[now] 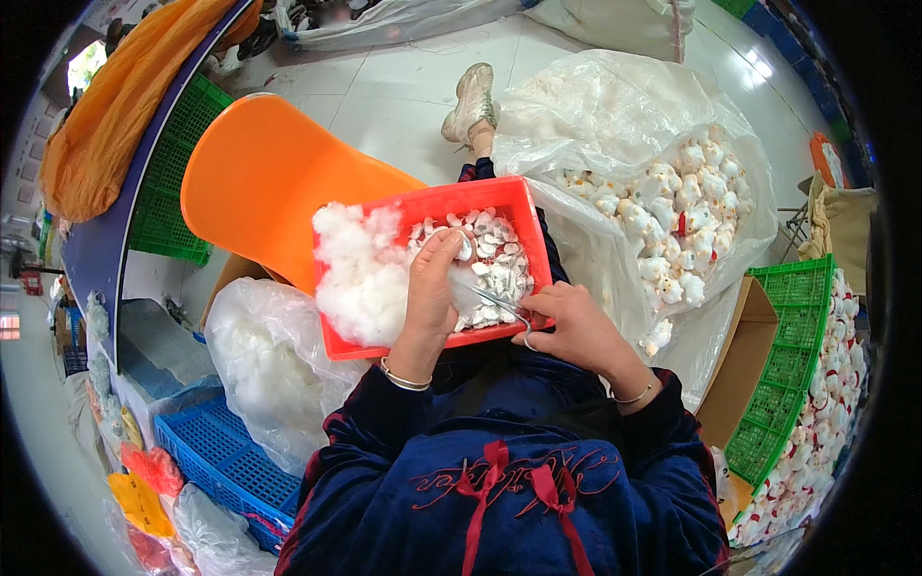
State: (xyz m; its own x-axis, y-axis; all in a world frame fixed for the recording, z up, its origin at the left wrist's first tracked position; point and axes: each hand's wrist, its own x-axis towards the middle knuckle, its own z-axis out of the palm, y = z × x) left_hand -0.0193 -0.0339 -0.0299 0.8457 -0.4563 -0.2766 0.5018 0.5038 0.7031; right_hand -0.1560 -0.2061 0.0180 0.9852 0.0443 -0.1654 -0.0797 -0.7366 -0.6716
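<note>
My left hand point(434, 293) is closed over the red tray, pinching a small white fabric piece point(466, 248) between thumb and fingers. In my right hand point(576, 324), at the tray's front right, is a slim metal tool with ring handles point(501, 303); I cannot tell whether it is forceps or scissors. Its tip points toward my left hand and is hard to make out. The red tray point(526, 216) rests at my lap. White fluffy stuffing point(355, 278) fills its left side, and many small white pieces point(501, 269) lie on its right.
An orange chair point(259, 182) touches the tray's far left. A clear bag of white plush pieces point(687, 206) lies to the right, beside green crates point(792, 355). On the left are a plastic bag of stuffing point(274, 350) and a blue crate point(226, 456).
</note>
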